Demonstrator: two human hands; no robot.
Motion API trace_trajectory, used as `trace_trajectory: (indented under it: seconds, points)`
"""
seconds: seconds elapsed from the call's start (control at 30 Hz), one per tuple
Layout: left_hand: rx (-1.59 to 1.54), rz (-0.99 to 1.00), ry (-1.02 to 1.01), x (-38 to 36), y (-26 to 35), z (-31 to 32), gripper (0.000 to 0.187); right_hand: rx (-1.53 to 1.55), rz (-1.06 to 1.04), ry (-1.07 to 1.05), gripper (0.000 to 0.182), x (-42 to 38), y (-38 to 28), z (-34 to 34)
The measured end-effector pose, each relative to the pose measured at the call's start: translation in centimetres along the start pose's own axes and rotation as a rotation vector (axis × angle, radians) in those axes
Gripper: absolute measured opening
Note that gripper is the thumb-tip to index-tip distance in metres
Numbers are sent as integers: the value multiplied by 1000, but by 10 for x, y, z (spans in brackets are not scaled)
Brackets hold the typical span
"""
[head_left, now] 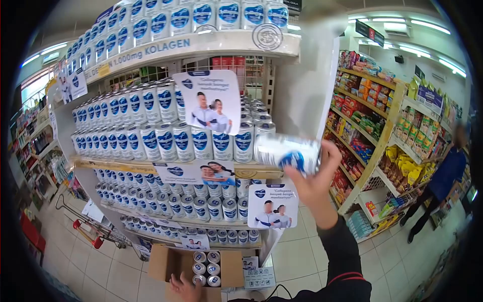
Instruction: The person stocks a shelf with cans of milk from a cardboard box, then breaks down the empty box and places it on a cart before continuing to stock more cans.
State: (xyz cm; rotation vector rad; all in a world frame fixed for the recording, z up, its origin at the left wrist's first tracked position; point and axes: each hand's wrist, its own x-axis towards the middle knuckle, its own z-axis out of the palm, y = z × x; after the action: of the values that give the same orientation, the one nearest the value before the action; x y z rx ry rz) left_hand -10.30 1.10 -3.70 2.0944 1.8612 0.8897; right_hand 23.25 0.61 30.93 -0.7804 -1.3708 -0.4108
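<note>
My right hand [320, 183] is closed around a white can with a blue emblem [278, 150], tilted nearly onto its side. It is at the right end of the middle shelf [257, 171], overlapping the standing cans [223, 146] there. Low in the view, my left hand [184, 288] has its fingers spread and nothing in them. It hovers at the near side of an open cardboard box [231, 267], where several cans [214, 269] stand in two columns, their tops facing up.
Rows of matching cans fill the shelves above and below. Printed cards [272, 207] jut out from the shelf edges. A trolley [83, 227] stands on the tiled floor at left. On the right are snack shelves [370, 136] and a person in blue [445, 171].
</note>
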Motion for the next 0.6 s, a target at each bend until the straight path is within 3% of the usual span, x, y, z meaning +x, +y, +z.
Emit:
trace_trajectory:
  seconds: [0.07, 0.23, 0.3, 0.4, 0.6]
  points:
    - [308, -168, -50, -11, -14, 11, 66, -76, -123, -2, 66, 24, 20, 7]
    - [293, -219, -42, -17, -43, 37, 66, -238, -463, -10, 62, 80, 69, 30]
    - [287, -191, 8, -18, -48, 43, 66, -198, -445, -8, 59, 99, 79, 40]
    - [232, -200, 19, -17, -37, 35, 65, -260, -586, -184, 54, 123, 81, 53]
    - [296, -208, 7, -18, -33, 31, 63, -175, -484, -388, 54, 141, 97, 82]
